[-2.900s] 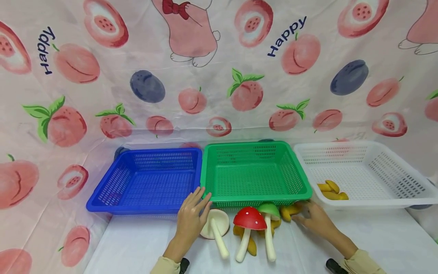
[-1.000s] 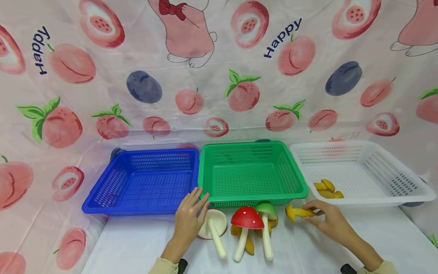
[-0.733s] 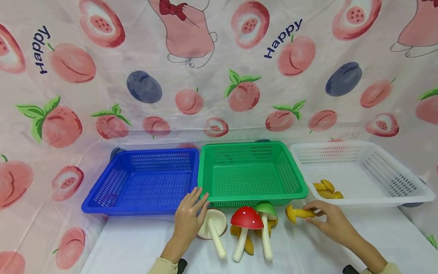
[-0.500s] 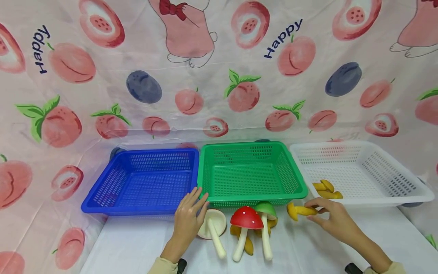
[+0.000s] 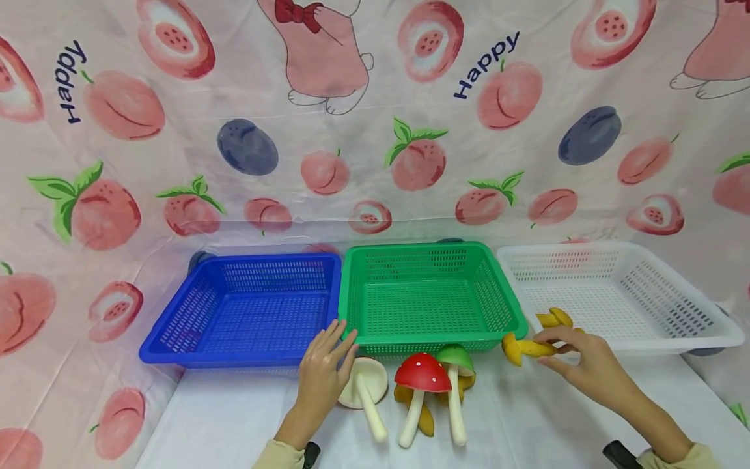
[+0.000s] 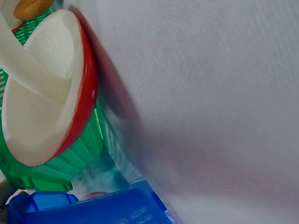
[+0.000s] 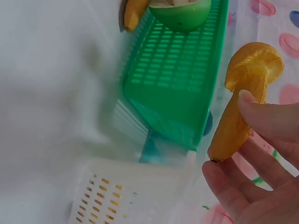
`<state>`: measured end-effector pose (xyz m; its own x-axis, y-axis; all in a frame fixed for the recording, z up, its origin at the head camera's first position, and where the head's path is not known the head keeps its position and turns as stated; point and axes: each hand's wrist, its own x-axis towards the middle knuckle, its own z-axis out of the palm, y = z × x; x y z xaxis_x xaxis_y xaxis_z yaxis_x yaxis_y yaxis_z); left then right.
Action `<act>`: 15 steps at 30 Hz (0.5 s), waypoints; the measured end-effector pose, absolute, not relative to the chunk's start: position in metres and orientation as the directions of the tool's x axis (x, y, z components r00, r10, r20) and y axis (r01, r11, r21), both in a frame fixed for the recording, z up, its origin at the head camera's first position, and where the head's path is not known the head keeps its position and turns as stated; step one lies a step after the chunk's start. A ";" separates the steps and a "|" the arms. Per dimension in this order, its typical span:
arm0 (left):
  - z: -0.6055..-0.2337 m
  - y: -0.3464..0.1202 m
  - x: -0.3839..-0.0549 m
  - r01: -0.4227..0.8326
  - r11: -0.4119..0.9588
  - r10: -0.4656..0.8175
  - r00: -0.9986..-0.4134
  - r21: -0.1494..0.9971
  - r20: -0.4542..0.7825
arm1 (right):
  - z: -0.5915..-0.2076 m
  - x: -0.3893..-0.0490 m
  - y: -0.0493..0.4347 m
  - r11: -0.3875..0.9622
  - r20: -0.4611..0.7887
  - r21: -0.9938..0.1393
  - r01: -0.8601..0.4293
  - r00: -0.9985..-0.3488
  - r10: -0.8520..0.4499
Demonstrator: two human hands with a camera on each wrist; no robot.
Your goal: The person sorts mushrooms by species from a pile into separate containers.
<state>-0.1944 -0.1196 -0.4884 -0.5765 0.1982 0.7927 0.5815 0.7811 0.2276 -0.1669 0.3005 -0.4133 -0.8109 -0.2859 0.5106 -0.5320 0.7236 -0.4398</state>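
Note:
My right hand (image 5: 594, 368) pinches a yellow-brown toy mushroom (image 5: 527, 348) by its stem, cap pointing left, in front of the white basket (image 5: 644, 347). In the right wrist view thumb and fingers hold that mushroom (image 7: 240, 112) above the table. My left hand (image 5: 321, 371), fingers extended, lies by the adjoining front corners of the blue basket (image 5: 234, 359) and green basket (image 5: 433, 341). Just right of it a mushroom (image 5: 370, 404) shows its pale underside; the left wrist view reveals its red cap (image 6: 86, 102).
A red spotted mushroom (image 5: 423, 374) and a green-capped one (image 5: 456, 391) lie before the green basket, partly over more yellow-brown mushrooms (image 5: 426, 422). Yellow-brown mushrooms (image 5: 555, 318) also sit in the white basket's front left corner. Fruit-printed cloth (image 5: 363, 137) hangs behind.
My right hand has taken the yellow-brown mushroom from beside the green-capped one, drawn it right, and raised it toward the white basket's front rim. The left hand has stayed in place.

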 end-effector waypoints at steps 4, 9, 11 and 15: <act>-0.488 -0.120 -0.195 0.582 0.779 0.201 -0.582 0.232 0.788 | -0.408 -0.168 0.304 0.733 0.503 -0.443 -0.516 -0.820 -0.273; -0.488 -0.119 -0.195 0.585 0.778 0.201 -0.578 0.229 0.791 | -0.404 -0.173 0.308 0.742 0.514 -0.429 -0.515 -0.815 -0.269; -0.489 -0.119 -0.195 0.585 0.778 0.200 -0.577 0.230 0.792 | -0.403 -0.176 0.310 0.742 0.522 -0.423 -0.519 -0.809 -0.268; -0.489 -0.119 -0.195 0.587 0.777 0.197 -0.573 0.230 0.796 | -0.400 -0.181 0.313 0.740 0.530 -0.423 -0.523 -0.805 -0.266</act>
<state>-0.1947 -0.1191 -0.4886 -0.5726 0.1971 0.7958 0.5866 0.7766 0.2297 -0.1812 0.3132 -0.4000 -0.8050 -0.2656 0.5305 -0.5230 0.7397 -0.4234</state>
